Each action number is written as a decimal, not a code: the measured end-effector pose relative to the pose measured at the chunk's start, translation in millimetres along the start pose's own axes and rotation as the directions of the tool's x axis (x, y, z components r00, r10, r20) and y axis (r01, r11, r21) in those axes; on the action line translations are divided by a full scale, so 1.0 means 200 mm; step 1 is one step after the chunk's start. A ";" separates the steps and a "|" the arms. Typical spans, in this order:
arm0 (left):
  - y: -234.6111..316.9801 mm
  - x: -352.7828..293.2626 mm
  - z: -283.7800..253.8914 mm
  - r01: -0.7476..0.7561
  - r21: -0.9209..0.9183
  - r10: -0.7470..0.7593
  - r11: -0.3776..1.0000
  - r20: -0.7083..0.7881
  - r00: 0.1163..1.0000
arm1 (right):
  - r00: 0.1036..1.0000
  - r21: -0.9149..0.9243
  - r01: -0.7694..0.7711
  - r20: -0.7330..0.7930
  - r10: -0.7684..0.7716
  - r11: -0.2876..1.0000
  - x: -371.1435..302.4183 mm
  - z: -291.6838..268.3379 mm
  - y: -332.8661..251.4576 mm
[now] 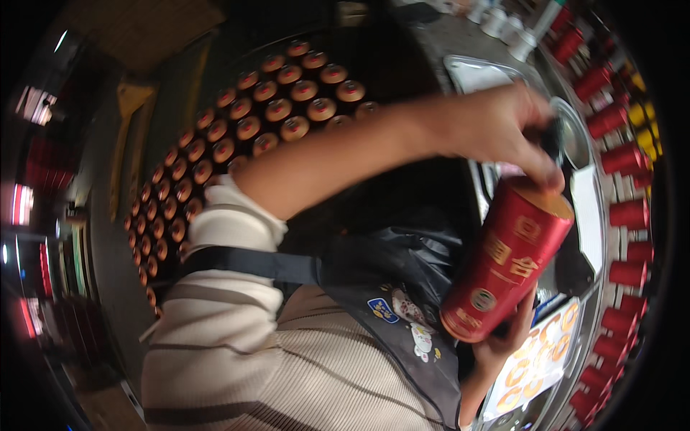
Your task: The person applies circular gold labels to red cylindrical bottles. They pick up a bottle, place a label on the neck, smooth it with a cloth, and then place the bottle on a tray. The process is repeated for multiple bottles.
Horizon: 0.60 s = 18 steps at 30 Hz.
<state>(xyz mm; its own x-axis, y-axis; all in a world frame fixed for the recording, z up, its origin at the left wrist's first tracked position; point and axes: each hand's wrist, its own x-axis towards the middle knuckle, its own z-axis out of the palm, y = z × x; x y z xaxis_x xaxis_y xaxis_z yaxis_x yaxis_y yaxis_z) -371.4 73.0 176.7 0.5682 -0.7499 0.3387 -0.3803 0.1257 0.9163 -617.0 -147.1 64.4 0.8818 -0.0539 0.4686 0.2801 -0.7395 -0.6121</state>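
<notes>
Head view shows a red canister (507,258) held in front of the apron (392,287), tilted so that its tan top (543,197) leans to the upper right and its base to the lower left. Gold marks run along its side.

The right hand (503,341) supports it from the far side, low down; its fingers are curved in against the wall, partly hidden behind the canister, and they have hold of it. The left hand (496,126) is over the top, its thumb (544,171) down at the edge of the tan top. The other fingers of that hand are bent and blurred beside a small dark thing (553,140); whether they grip it, or how far they are closed, I cannot tell.

On the bench (431,43) to the right, a round dish (573,136) is just beyond the left hand, with a white sheet (589,215) near it. A sheet of gold rings (535,359) lies near the right hand. White bottles (496,23) stand at the upper end of the bench. A long line of red packs (629,215) curves along the right rim, with yellow packs (645,122) beyond. Past the left arm (345,158), many tan-topped items (248,128) stand in close rows.
</notes>
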 end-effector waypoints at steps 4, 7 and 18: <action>0.55 -0.72 -0.17 0.056 0.414 0.116 0.909 -0.378 0.918 | 0.991 0.180 -0.017 0.132 -0.007 0.984 0.29 0.25 -0.13; 0.70 -1.25 -0.08 0.324 0.574 0.286 0.752 -0.727 0.624 | 0.977 0.311 -0.059 0.211 -0.009 0.948 0.34 0.40 -0.14; 0.63 -3.10 0.08 0.847 -0.416 0.468 -0.331 -0.852 -0.236 | 0.803 0.370 -0.498 0.537 0.256 0.784 0.19 0.57 0.29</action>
<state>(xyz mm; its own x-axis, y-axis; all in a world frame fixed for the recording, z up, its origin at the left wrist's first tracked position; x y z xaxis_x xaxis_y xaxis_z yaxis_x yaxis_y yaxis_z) -784.1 543.6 79.4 0.3099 0.7888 0.5309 0.9107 -0.4066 0.0724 -523.9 -115.0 -26.5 0.9842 0.1277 -0.1227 -0.0788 -0.3045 -0.9492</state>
